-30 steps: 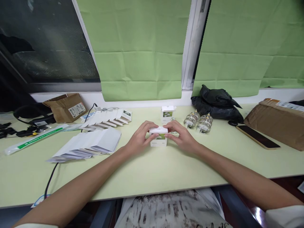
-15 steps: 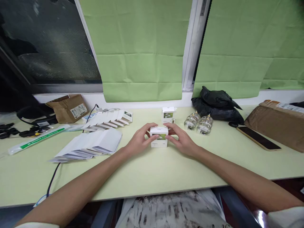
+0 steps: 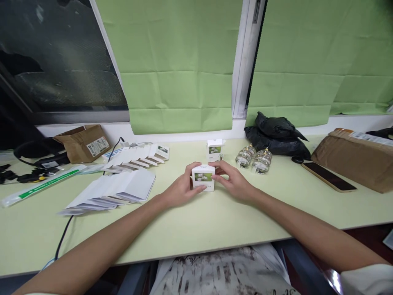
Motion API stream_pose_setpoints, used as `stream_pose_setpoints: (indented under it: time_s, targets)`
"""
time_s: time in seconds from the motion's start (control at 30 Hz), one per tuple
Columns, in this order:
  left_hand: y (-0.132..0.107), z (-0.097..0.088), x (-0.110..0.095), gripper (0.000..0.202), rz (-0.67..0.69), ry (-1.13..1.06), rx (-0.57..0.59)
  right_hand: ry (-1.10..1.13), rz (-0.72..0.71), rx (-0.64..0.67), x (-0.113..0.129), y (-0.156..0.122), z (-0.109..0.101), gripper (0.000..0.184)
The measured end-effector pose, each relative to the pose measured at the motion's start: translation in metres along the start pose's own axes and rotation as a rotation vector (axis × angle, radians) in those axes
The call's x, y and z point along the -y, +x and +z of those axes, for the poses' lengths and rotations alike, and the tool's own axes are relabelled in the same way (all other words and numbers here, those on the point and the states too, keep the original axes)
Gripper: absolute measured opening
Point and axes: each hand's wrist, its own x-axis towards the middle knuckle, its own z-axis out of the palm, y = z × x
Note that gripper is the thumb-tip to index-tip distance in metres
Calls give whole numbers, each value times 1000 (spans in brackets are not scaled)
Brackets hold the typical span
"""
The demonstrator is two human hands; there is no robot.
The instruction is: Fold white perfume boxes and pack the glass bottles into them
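Note:
Between my two hands a small white carton (image 3: 203, 178) with a green flower picture stands upright on the table. My left hand (image 3: 184, 186) grips its left side, thumb low across the front. From the right, my right hand (image 3: 231, 180) holds it with fingers at the top edge and thumb on the front. Just behind is a second white carton (image 3: 214, 150) with the same picture and its top flap raised. A small shiny piece (image 3: 221, 157) stands beside that carton. Two stacks of clear round containers with gold tops (image 3: 262, 162) sit to the right.
Flattened white cartons (image 3: 115, 188) lie in an overlapping row at left, with more folded cartons (image 3: 138, 155) behind. An opened brown box (image 3: 82, 143) and a cable are at back left. Rightward are black plastic bags (image 3: 276, 137), a phone (image 3: 328, 176) and a large brown parcel (image 3: 353, 159).
My left thumb has slid down the carton's front, and the flower picture shows more fully. Both hands stay on the carton. The whole view has shifted slightly.

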Motion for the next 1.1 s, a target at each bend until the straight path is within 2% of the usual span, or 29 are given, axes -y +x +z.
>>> stream_pose_setpoints:
  time_s: [0.13,0.27,0.47,0.7,0.8,0.93,1.1]
  targets:
    - [3,-6,2,55,-59,97,-40,-17,48,23,-7,-2,0,51]
    - [6,-11,13,60,-107,175,-124,-17,118,56,-11,-3,1,67]
    - [19,-18,40,55,-142,340,-307,-61,149,55,-14,-6,2,56]
    - [57,-32,66,57,-363,459,-303,-142,153,56,-22,-8,1,41]
    - [75,-33,73,57,-435,526,-316,-165,161,-2,-23,-7,0,33]
    - [93,-38,84,59,-502,572,-347,-207,169,-165,-26,-6,-3,23]
    - [101,-50,94,60,-496,562,-348,-257,143,-335,-32,-3,-5,28]
